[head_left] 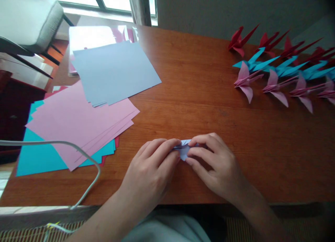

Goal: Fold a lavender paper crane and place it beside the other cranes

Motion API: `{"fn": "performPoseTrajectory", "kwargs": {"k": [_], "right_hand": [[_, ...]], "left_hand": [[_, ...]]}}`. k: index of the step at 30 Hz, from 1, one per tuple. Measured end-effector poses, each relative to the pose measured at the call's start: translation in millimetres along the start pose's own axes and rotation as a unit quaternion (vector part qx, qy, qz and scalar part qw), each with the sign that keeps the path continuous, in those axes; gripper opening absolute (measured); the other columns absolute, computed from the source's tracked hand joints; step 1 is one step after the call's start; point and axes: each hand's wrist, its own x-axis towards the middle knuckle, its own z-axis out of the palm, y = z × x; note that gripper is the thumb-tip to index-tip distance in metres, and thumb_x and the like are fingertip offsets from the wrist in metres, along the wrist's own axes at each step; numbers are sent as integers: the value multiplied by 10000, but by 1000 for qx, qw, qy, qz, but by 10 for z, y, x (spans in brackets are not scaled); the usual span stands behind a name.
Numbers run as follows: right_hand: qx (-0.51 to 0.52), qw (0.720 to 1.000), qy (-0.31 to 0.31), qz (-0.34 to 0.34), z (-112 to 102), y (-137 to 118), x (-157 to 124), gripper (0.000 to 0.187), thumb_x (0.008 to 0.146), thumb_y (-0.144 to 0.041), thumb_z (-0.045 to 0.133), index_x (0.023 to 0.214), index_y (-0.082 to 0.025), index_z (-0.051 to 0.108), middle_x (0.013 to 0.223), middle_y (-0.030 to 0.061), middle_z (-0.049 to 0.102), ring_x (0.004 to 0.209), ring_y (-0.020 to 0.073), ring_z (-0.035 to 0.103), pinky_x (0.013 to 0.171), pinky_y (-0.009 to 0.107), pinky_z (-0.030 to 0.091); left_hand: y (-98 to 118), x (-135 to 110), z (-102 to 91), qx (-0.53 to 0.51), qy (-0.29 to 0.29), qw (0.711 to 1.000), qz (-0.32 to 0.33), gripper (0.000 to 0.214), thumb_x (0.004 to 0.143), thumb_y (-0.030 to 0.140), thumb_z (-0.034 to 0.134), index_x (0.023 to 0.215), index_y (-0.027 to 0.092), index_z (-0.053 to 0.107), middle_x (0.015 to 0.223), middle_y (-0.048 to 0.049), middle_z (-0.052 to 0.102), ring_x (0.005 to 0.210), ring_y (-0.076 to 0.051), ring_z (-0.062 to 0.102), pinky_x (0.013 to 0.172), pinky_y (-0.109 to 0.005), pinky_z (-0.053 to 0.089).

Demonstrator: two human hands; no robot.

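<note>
A small piece of folded pale blue paper [184,152] is between my two hands, low over the front part of the wooden table. My left hand [154,165] pinches its left end, with the fingers closed over it. On the other side, my right hand [217,161] grips the right end with curled fingertips. Folded layers and a crease show in the gap between the hands. The ends of the paper are hidden under my fingers.
Light blue sheets [117,72], pink sheets [78,119] and turquoise sheets [39,158] overlap at the left. Folded cranes in red [239,43], blue [256,62] and pink [244,82] stand in rows at the right. A white cable [89,156] crosses the table's left front.
</note>
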Motion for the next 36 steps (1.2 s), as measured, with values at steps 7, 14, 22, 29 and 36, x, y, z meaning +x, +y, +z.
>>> {"fn": "performPoseTrajectory", "kwargs": {"k": [7,14,22,29,36], "right_hand": [[-9,1000,20,12,39,19,-8,70,908,-113,636,901,-178,661,1004,73,641,949,205,573,847,365,496],[-13,998,33,46,81,-33,32,80,910,-116,628,873,-186,639,975,64,628,933,204,574,842,366,490],[-14,997,40,71,91,-55,47,86,923,-142,622,879,-215,636,961,53,632,910,207,576,812,376,506],[-17,995,56,78,115,-74,52,124,899,-102,628,860,-220,631,947,52,620,904,211,572,810,373,500],[-19,994,70,85,134,-99,55,135,892,-88,615,848,-215,628,933,56,615,896,213,570,799,374,499]], "left_hand": [[9,39,23,-1,1,1000,-14,139,938,112,577,1051,129,657,1216,-101,700,1020,-260,628,883,-434,551],[43,96,46,17,19,999,-26,101,951,147,576,1011,146,657,1151,-84,726,973,-249,647,838,-420,561],[53,91,71,26,21,998,-44,115,952,150,579,1033,157,661,1172,-82,719,997,-247,643,854,-411,548],[63,109,83,24,23,998,-55,108,946,155,594,1023,156,670,1167,-75,720,980,-239,646,844,-406,548],[67,97,87,30,33,998,-53,105,956,167,585,1022,159,667,1156,-78,725,970,-234,646,843,-397,545]]}}
